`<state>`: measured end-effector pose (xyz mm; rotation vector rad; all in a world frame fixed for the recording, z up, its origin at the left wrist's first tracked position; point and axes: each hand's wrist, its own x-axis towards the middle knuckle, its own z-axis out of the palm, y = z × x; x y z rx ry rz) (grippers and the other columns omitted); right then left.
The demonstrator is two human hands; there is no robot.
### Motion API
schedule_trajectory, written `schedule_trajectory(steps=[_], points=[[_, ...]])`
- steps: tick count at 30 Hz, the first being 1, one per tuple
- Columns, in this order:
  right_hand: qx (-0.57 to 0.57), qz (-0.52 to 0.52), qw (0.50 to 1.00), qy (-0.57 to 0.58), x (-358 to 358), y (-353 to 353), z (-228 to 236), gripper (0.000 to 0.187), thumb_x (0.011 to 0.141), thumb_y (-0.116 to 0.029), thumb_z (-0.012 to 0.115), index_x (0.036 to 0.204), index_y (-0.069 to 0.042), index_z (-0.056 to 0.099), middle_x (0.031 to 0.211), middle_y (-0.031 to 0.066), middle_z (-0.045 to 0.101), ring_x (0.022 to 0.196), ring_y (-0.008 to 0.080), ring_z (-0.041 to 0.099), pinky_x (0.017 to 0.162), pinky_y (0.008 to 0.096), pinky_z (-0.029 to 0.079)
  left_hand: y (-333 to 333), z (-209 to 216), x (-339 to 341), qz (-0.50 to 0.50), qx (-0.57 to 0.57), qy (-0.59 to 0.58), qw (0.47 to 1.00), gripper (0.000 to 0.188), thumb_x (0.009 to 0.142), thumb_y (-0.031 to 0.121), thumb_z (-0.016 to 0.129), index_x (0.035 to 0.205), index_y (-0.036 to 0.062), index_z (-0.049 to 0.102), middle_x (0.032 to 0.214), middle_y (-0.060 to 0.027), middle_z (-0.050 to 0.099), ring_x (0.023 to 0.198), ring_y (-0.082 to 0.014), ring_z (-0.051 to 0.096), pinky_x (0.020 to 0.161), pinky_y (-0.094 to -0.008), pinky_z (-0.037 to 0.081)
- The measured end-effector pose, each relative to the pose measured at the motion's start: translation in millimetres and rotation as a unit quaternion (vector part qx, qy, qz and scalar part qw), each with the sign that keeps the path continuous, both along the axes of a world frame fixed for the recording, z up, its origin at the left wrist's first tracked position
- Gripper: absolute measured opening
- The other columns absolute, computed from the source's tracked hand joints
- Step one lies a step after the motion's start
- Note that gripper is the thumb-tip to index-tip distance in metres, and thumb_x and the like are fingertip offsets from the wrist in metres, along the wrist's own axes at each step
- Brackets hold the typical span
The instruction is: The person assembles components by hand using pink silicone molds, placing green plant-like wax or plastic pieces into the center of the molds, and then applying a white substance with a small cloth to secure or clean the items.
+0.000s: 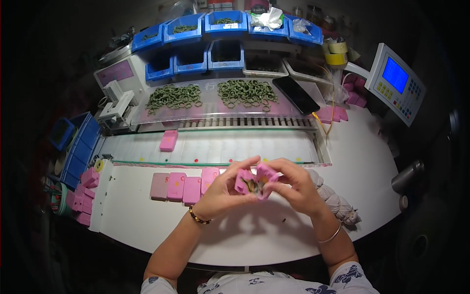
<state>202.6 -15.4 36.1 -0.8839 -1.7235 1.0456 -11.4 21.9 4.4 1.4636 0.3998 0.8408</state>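
Observation:
Above the near middle of the white table, both my hands are closed on a pink rubbery block, spread apart into two parts with a gap facing me. Something dark and yellowish shows in that gap, too small to make out. My left hand grips the block's left part, and my right hand pinches the right part with thumb and fingers. Just left of my left hand lies a row of several pink blocks with small marks on top. One more pink block rests on the pale strip beyond.
Two piles of green rings lie on a clear sheet, with a black phone to their right. Blue bins line the back. A control panel stands at right; a bundled grey cloth lies beside my right forearm.

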Motion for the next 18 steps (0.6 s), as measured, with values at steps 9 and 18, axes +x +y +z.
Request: schedule_trajectory(steps=[9, 18], points=[[-0.056, -0.082, 0.987, 0.125, -19, 0, -24, 0.045, 0.095, 0.003, 0.05, 0.139, 0.004, 0.042, 0.129, 0.0143, 0.055, 0.116, 0.0167, 0.056, 0.097, 0.0307, 0.048, -13, -16, 19, 0.191, 0.032, -0.06, 0.979, 0.057, 0.074, -0.008, 0.076, 0.122, 0.0045, 0.047, 0.119, -0.0064, 0.048, 0.116, -0.0157, 0.051, 0.098, -0.0326, 0.049], [0.205, -0.071, 0.969, -0.121, -46, -15, -22, 0.021, 0.072, -0.01, 0.076, 0.09, -0.005, 0.067, 0.096, 0.0107, 0.06, 0.088, 0.0285, 0.056, 0.076, 0.0366, 0.049, -9, -8, 13, 0.15, -0.267, -0.251, 0.918, 0.023, 0.095, 0.025, 0.06, 0.111, 0.0098, 0.051, 0.097, -0.0086, 0.062, 0.09, -0.0155, 0.06, 0.078, -0.0305, 0.052]])
